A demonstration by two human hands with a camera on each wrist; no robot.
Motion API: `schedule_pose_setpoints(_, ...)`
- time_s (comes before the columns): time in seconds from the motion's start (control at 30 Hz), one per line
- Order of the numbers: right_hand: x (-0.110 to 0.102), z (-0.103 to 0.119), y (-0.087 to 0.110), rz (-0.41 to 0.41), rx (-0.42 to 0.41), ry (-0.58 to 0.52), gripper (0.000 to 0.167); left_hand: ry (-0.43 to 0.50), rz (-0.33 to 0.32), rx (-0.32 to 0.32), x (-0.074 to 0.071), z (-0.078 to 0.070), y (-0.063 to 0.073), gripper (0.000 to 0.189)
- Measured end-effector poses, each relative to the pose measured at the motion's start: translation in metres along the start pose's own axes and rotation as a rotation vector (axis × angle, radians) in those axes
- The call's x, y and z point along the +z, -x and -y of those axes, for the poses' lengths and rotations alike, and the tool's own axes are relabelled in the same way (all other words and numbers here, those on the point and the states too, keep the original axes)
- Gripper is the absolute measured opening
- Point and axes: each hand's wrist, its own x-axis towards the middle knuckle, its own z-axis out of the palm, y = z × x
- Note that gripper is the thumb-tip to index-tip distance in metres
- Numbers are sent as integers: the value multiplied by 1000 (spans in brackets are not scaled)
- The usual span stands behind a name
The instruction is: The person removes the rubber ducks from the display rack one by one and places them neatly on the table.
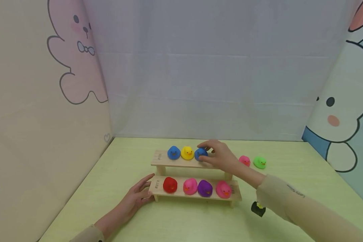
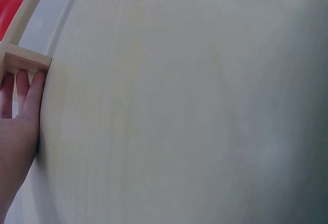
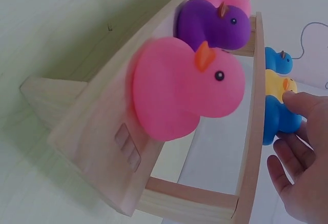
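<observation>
Blue toy duck, rounded, rubber-looking, sits at the right end of the row of three on the upper pale-wood shelf, just beside a yellow rubber-looking duck. Right hand pinches it, thumb and fingers curled about head and body. Judging by looks: light, hollow, a bit squeezy, hard to break; matte skin should grip OK, but the round body could roll out of a loose pinch. Best hold: low on both flanks, clear of the beak. Left hand has fingers extended, touching the left end of the lower pale-wood shelf; stand looks stiff, light enough to slide on the worktop if bumped.
</observation>
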Motion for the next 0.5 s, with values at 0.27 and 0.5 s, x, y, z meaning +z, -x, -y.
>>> schedule_pose_setpoints(0.27, -11, -2, 1, 12, -4, 26, 39, 2, -4, -3, 0, 1, -1, 62)
schedule_pose_setpoints(0.5, -29, -2, 1, -3, -51, 51, 38, 4, 5, 1, -1, 1, -1, 61)
